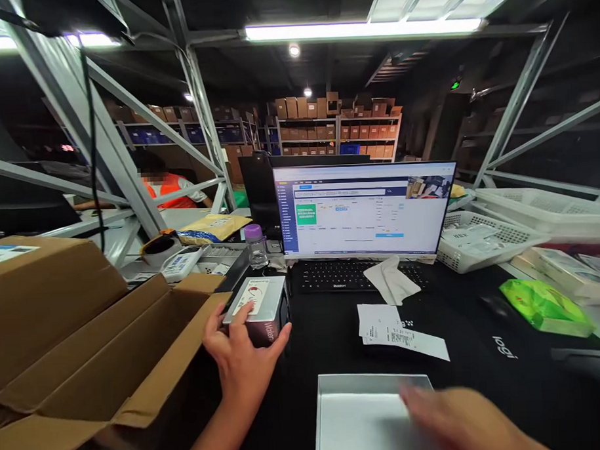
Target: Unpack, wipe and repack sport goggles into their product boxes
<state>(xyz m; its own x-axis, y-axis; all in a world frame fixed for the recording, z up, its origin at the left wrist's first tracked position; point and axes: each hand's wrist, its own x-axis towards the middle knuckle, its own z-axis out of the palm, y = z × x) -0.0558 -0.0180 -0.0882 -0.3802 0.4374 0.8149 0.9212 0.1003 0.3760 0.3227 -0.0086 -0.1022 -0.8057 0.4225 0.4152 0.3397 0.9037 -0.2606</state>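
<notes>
My left hand (240, 358) grips a small silver-and-maroon product box (261, 305) standing on the black desk mat, fingers on its top and thumb round its right side. It sits beside the flap of an open cardboard carton (88, 350) at the left. My right hand (459, 419) is blurred by motion at the bottom right, over a shallow white box tray (356, 413) near the front edge. Its fingers cannot be made out.
A monitor (363, 209) and black keyboard (341, 276) stand ahead, with a cloth (390, 281) and paper slips (397, 333) in front. A purple-capped bottle (255, 245), white baskets (482, 238) and a green packet (543, 305) surround them. A person in orange (173, 190) sits far left.
</notes>
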